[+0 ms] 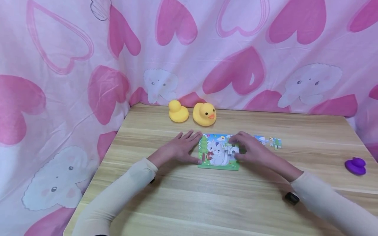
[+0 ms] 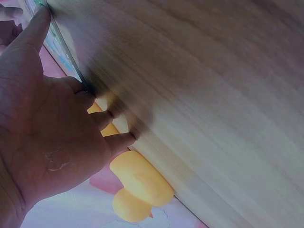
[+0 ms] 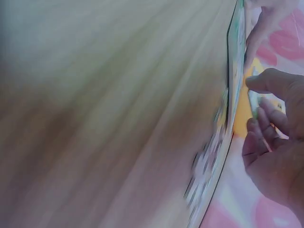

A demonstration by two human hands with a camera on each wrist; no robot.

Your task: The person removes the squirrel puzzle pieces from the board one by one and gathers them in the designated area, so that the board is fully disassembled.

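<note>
Cream-sleeved left hand (image 1: 179,149): fingers spread apart, touching left edge of puzzle board (image 1: 217,160), flat on surface (image 1: 183,206); board could skid if side push beats light brace. Small piece (image 3: 254,97) clamped between right hand's (image 1: 251,149) thumb and fingers, at board's right side; wrong angle could jam it. Loose pieces (image 1: 276,143) farther right; knuckle brush could scatter them.

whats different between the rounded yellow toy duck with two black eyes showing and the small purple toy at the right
The rounded yellow toy duck looks larger; the small purple toy looks smaller, though nearer the camera. The duck shows black eyes and an orange beak; no face is discernible on the purple toy. The duck sits near the back edge, the purple toy near the right. Both rest on the wood-grain table.
</note>
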